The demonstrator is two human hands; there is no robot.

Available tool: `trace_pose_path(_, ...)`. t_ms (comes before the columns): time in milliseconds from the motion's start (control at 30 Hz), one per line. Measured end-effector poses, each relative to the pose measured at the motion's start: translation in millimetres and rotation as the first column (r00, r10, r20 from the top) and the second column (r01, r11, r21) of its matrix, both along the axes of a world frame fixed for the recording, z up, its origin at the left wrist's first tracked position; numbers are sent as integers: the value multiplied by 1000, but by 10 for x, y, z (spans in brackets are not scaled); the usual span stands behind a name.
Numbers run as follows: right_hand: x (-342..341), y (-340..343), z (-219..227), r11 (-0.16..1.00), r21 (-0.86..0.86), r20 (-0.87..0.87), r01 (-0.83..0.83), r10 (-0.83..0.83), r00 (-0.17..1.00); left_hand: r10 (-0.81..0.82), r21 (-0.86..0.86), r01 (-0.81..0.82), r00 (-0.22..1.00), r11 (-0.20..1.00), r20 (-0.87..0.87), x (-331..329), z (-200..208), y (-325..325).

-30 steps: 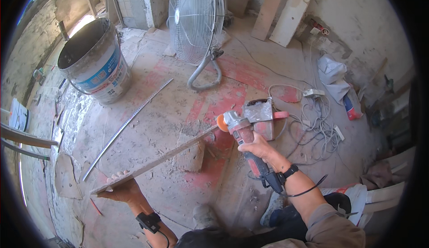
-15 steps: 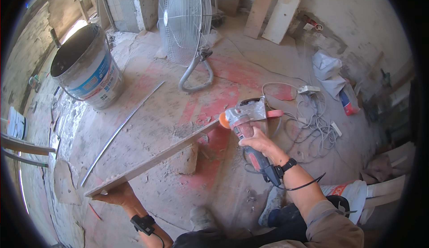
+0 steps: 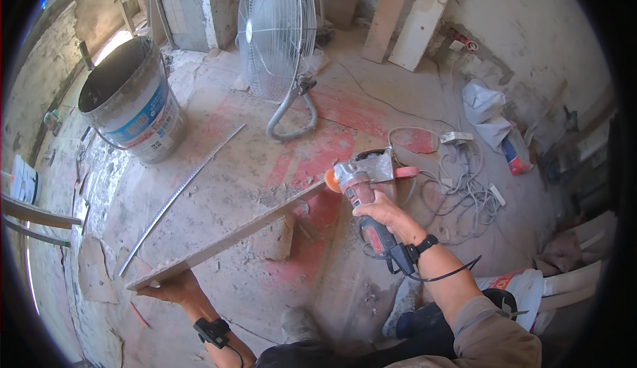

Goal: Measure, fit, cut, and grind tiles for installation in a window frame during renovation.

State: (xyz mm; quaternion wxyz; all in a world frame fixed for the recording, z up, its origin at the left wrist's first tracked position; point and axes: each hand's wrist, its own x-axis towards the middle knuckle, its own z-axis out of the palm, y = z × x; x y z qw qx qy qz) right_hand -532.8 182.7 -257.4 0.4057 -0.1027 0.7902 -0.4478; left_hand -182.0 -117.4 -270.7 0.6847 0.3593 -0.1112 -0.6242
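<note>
My right hand (image 3: 385, 212) is closed around the body of a red and grey angle grinder (image 3: 361, 192). The grinder's orange disc (image 3: 332, 180) touches or nearly touches the far end of a long narrow strip (image 3: 225, 239), which looks like stone or tile. With my left hand (image 3: 171, 288) I grip the near end of that strip from below, fingers partly hidden under it. The strip's middle passes over a rough block (image 3: 273, 237) on the floor.
A dirty bucket (image 3: 149, 132) stands at the left, beside a metal ruler (image 3: 182, 195) on the dusty floor. A large floor fan (image 3: 275, 36) is ahead. Tangled cable (image 3: 468, 199) with a power strip (image 3: 458, 137) lies at the right, near a pale bag (image 3: 486, 106). Boards (image 3: 424, 20) lean at the back.
Almost nothing differs. The view has shifted slightly; my hands still hold the grinder and the strip in nearly the same places.
</note>
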Motion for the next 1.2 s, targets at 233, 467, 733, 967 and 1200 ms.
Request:
trace_pose_path(233,102,-37,19,1000,-21,-14,-3,3,1000,-60,-42,58,997,997,-55,85,-101,-49)
trace_pose_path(467,127,62,-152,990,-135,-88,-39,27,996,-38,-70,39,999,997,15,-9,15,-7)
trace_pose_path(733,66,61,-110,995,-71,-69,-67,62,996,-9,-81,14,997,997,72,-63,103,57)
trace_pose_path(967,-75,5,-10,1000,17,-9,15,-15,1000,-57,-40,57,998,998,-5,19,-56,-47)
trace_pose_path(1200,404,-4,-169,979,-157,-122,-129,110,986,-55,-143,56,998,988,14,0,-73,-64)
